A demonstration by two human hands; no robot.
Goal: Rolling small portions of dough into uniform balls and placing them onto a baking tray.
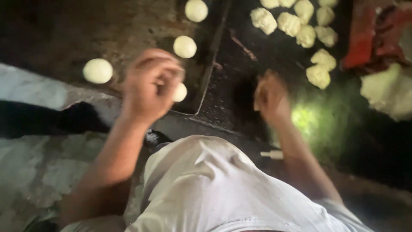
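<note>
White, smooth round dough ball (180,92) sits pinched in the curled fingers of the left hand (150,86), over the near corner of a dark, flat metal tray (205,81). The fingers are bunched together around the ball, and only its right side shows past them. The hand is blurred.

2 more smooth pale dough balls (185,46) lie on the tray just beyond the hand, 1 at the top edge of the view. Another smooth ball (98,71) rests apart to the left, on a dark rough surface (60,34).

To the right of the tray, the right hand (269,98) hangs above a black work surface (253,56). It is blurred; its fingers seem loosely curled, and I cannot tell whether they hold anything.

Beyond it, rough, torn lumps of pale dough (296,25) lie in a cluster, near to each other and some touching. A large pale mass of dough (386,90) lies at the right edge, beside a red cloth (365,38).

A white shirt (206,189) fills the bottom of the view.
</note>
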